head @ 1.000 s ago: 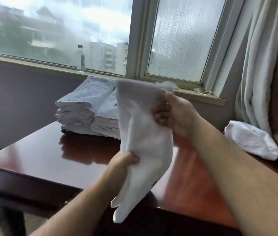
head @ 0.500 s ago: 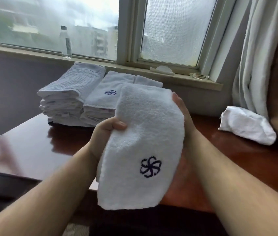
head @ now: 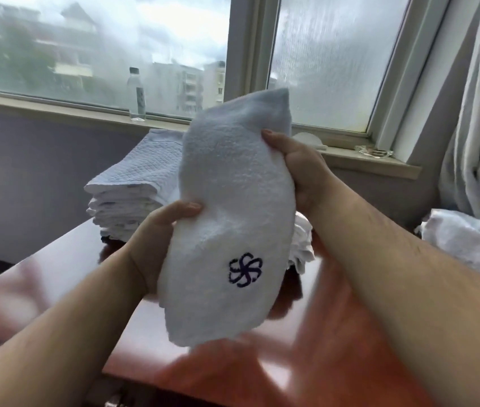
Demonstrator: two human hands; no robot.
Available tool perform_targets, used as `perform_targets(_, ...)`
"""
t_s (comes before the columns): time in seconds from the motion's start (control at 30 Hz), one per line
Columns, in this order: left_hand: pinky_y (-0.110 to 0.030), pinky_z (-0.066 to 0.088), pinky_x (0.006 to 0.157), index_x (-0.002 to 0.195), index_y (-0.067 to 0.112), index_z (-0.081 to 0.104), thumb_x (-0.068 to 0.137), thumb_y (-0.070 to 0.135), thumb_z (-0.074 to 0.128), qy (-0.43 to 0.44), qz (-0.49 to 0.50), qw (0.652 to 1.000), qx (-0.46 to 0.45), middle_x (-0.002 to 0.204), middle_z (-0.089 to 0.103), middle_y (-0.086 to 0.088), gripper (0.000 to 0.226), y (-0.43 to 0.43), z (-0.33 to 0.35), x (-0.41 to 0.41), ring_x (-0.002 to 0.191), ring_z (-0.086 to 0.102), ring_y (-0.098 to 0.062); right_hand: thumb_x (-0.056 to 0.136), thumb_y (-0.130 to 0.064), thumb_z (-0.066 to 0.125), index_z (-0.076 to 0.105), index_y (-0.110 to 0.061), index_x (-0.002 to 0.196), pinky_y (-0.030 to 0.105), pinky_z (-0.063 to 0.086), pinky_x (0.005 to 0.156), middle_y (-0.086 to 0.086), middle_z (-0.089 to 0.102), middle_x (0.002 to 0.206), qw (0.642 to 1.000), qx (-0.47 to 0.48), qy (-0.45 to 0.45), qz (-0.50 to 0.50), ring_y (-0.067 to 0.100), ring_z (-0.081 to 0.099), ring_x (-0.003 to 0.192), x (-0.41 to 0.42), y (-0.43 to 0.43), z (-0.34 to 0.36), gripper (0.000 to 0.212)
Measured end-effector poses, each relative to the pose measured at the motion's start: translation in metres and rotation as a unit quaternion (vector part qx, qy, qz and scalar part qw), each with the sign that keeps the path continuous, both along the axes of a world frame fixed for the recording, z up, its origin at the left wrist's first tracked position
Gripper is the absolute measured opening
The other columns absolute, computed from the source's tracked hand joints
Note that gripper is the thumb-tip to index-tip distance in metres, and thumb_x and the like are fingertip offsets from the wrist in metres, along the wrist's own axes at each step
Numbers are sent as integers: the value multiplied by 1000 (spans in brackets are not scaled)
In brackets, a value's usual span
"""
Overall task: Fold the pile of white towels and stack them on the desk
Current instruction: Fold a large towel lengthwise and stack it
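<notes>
Reddish glossy desk (head: 335, 333) across the lower frame, near edge cut off at 6 o'clock, surface smeared by blur.

At centre, clear of the desk surface: white towel (head: 232, 201), folded into a thick pad, long axis from 12 to 6 o'clock.

At 10 o'clock behind it, on the far end of the desk: stack of folded towels (head: 133, 183), right part hidden by the held towel.

At 3 o'clock: crumpled loose towel (head: 468, 248), clipped by the frame edge.

Hands apart, each clamped on the held towel:
- Left hand (head: 156, 239) low on the left edge, thumb on the front, fingers hidden behind the cloth.
- Right hand (head: 300, 171) high on the right edge, thumb tip on the front, fingers likewise hidden.

At 11 o'clock, upright on the sill: bottle (head: 136, 95).

Low on the towel front: dark pinwheel logo (head: 245, 270).
</notes>
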State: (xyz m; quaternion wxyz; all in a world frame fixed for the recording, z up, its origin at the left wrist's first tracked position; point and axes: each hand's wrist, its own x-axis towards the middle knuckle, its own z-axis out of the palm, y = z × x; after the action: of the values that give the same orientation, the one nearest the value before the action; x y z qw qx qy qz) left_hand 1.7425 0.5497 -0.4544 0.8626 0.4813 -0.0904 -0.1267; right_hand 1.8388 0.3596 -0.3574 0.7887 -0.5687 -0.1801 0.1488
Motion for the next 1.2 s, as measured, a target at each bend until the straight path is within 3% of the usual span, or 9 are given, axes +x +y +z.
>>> perform_targets(0.1, -60, 57, 84, 109, 7, 77, 46, 35, 95, -6, 36, 994, 101, 110, 73, -22, 72, 12, -14, 2, 98, 71, -43, 93, -24, 68, 66, 3, 128, 50, 55, 99, 22, 67, 127, 999, 15, -8, -46, 40, 66, 115, 25, 20, -2, 43)
perform_targets(0.2, -87, 30, 85, 119, 11, 69, 74, 32, 83, -46, 93, 977, 185, 118, 68, -29, 52, 21, -23, 10, 107, 54, -67, 90, -27, 72, 70, 0, 122, 50, 56, 97, 20, 71, 119, 997, 8, -23, -70, 37, 70, 108, 44, 34, -5, 41)
perform_targets(0.33, -53, 59, 76, 125, 7, 61, 89, 23, 73, -53, 164, 978, 121, 116, 70, -25, 41, 34, -13, 21, 101, 70, -44, 98, -20, 64, 69, 2, 118, 36, 60, 69, 18, 76, 101, 997, 61, -34, -38, 31, 75, 89, 66, 52, 4, 30)
perform_targets(0.43, -39, 61, 67, 124, 14, 60, 89, 28, 65, -50, 213, 966, 140, 111, 74, -19, 38, 50, 3, 28, 94, 74, -36, 98, -25, 61, 63, 0, 129, 38, 60, 78, 18, 71, 115, 998, 12, -45, 48, 31, 72, 100, 77, 68, 14, 41)
perform_targets(0.7, -35, 62, 67, 123, 20, 62, 88, 33, 67, -86, 260, 932, 237, 107, 76, -12, 37, 125, 50, 60, 94, 75, -32, 101, -12, 52, 53, 1, 135, 49, 59, 90, 26, 67, 125, 998, 1, -30, 52, 39, 68, 112, 130, 140, 30, 36)
perform_targets(0.8, -35, 62, 65, 124, 18, 63, 91, 31, 65, -62, 261, 931, 247, 108, 76, -13, 35, 149, 69, 89, 91, 75, -30, 103, -15, 49, 54, 1, 130, 44, 61, 84, 21, 73, 111, 997, 0, -36, 62, 35, 73, 102, 161, 169, 38, 32)
perform_targets(1.07, -41, 62, 70, 120, 15, 70, 93, 41, 66, 31, 252, 931, 261, 109, 76, -14, 38, 230, 85, 156, 93, 75, -33, 100, -17, 48, 53, -1, 136, 53, 56, 95, 23, 65, 130, 998, 3, -14, 69, 40, 68, 113, 252, 250, 34, 39)
perform_targets(1.13, -38, 60, 78, 114, 12, 72, 95, 51, 63, 132, 255, 867, 407, 102, 78, -8, 43, 242, 69, 171, 90, 76, -27, 96, -10, 48, 59, -1, 126, 49, 58, 93, 21, 67, 123, 994, -111, 7, 5, 35, 70, 107, 270, 267, 9, 33)
perform_targets(1.2, -33, 50, 85, 118, 20, 70, 94, 63, 56, 170, 239, 748, 595, 111, 74, 5, 52, 254, 45, 190, 93, 69, -16, 92, -1, 45, 63, -6, 117, 35, 63, 70, 16, 67, 104, 979, -191, 37, -67, 27, 68, 83, 289, 277, -28, 31)
